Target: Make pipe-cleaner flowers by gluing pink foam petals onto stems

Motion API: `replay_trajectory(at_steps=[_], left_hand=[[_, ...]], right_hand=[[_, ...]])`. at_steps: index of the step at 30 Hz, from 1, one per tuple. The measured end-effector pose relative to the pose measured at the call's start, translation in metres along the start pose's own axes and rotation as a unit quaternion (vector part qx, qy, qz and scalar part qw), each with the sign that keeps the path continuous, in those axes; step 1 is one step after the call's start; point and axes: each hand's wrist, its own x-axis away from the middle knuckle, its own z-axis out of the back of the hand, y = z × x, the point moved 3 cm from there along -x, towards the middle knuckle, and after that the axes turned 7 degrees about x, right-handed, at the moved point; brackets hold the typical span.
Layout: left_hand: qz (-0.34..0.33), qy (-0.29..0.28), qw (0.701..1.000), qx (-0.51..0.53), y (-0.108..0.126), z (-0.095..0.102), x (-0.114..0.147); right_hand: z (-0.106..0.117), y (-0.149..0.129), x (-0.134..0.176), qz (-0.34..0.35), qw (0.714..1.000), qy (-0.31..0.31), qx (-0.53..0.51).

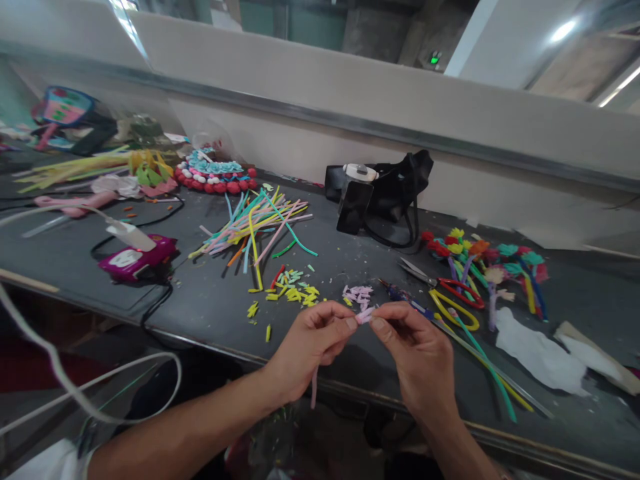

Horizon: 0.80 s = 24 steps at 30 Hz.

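Observation:
My left hand [316, 347] and my right hand [419, 350] meet above the table's front edge, both with fingers pinched. Between their fingertips is a pale pink pipe cleaner [365, 316]. A pink tail [314, 389] hangs below my left hand, and the part inside the palm is hidden. Just beyond the fingertips lies a small heap of cut pink pieces [357, 295]. Cut yellow pieces [295, 295] are scattered to the left of it. Scissors [459, 293] with red and yellow handles rest beyond my right hand.
Uncut pipe cleaners [260, 223] lie in a loose pile, left of centre. A purple device [137, 259] with cables is farther left. A black phone [355, 207] leans before a black bag [400, 180]. Colourful flowers [480, 253] and white paper [537, 350] lie right.

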Motion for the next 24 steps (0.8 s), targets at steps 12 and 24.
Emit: replay_trajectory(at_steps=[12,24], left_hand=[[-0.004,0.007,1.000,-0.012,-0.0005,0.0009,-0.0006],[-0.020,0.012,1.000,-0.002,-0.0016,0.0033,-0.0023]], right_hand=[[0.0022,-0.0104,-0.0006,0.039,0.994,0.018,0.103],[0.0036,-0.0050,0.0031,0.006,0.999,0.033,0.026]])
